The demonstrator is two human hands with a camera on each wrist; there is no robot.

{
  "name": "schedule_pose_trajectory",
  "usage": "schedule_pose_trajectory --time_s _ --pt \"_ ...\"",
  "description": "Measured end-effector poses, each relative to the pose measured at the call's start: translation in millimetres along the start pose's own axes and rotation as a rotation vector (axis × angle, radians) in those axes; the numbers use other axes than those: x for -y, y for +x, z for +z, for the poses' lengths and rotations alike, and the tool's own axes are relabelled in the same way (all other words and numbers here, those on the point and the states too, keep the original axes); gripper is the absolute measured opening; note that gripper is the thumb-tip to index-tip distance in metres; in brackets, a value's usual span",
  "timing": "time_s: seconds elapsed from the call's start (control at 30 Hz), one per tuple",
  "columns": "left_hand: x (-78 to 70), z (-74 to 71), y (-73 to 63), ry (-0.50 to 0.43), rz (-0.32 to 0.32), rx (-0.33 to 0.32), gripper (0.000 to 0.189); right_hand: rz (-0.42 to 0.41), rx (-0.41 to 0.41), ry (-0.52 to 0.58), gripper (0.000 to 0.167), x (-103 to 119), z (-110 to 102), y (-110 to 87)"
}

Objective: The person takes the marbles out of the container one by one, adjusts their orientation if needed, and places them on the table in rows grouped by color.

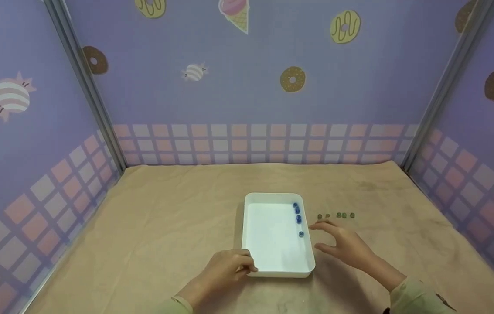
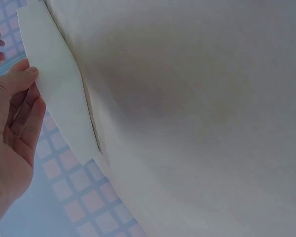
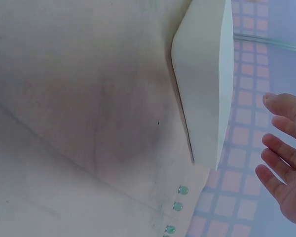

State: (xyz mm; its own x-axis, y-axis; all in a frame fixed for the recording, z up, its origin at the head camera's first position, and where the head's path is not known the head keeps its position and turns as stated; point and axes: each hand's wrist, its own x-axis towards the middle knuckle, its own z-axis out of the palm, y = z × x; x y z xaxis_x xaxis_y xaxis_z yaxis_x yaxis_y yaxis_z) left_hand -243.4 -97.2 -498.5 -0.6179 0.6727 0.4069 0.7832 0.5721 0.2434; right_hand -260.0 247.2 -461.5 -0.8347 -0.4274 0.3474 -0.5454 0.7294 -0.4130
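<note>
A white rectangular tray (image 1: 268, 244) lies on the cloth, with several small blue beads (image 1: 299, 219) strung out along the inside of its right wall. At the near left corner my left hand (image 1: 229, 266) pinches the rim; the left wrist view shows the thumb (image 2: 30, 70) laid against the tray wall (image 2: 56, 79). My right hand (image 1: 349, 245) hovers beside the right rim, its fingers spread and nothing held. In the right wrist view the right hand (image 3: 288, 158) appears apart from the tray's outer side (image 3: 202, 84). Several small green glass beads (image 1: 344, 215) lie in a row just beyond its fingertips.
A beige cloth (image 1: 164, 218) covers the table. Purple walls (image 1: 247, 96) with sweets and a checked band enclose the back and both sides, with grey metal posts (image 1: 85, 83) at the corners.
</note>
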Motion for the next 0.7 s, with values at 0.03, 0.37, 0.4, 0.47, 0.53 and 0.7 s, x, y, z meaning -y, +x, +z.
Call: schedule_pose_trajectory --time_s 0.03,0.37,0.4,0.47,0.53,0.7 --pt "0.2 -0.5 0.1 0.003 0.005 0.003 0.008 -0.010 0.005 -0.001 0.046 0.8 0.5 -0.7" --pt "-0.3 -5.8 0.1 -0.044 0.002 0.067 0.014 -0.058 0.026 -0.026 0.043 5.0 6.9 -9.0" --pt "-0.4 -6.2 -0.1 -0.048 0.001 0.072 0.015 -0.056 0.033 -0.024 0.043 4.9 7.5 -9.6" --pt "-0.6 -6.6 -0.6 -0.043 0.013 0.074 0.014 -0.055 0.047 -0.008 0.043 5.0 8.4 -10.7" --pt "-0.3 -6.8 -1.7 -0.042 0.025 0.074 0.015 -0.063 0.056 0.004 0.042 4.9 9.2 -11.6" --pt "2.1 -7.8 -3.7 -0.051 0.055 0.031 0.021 -0.102 0.049 -0.003 0.040 5.9 10.9 -13.8"
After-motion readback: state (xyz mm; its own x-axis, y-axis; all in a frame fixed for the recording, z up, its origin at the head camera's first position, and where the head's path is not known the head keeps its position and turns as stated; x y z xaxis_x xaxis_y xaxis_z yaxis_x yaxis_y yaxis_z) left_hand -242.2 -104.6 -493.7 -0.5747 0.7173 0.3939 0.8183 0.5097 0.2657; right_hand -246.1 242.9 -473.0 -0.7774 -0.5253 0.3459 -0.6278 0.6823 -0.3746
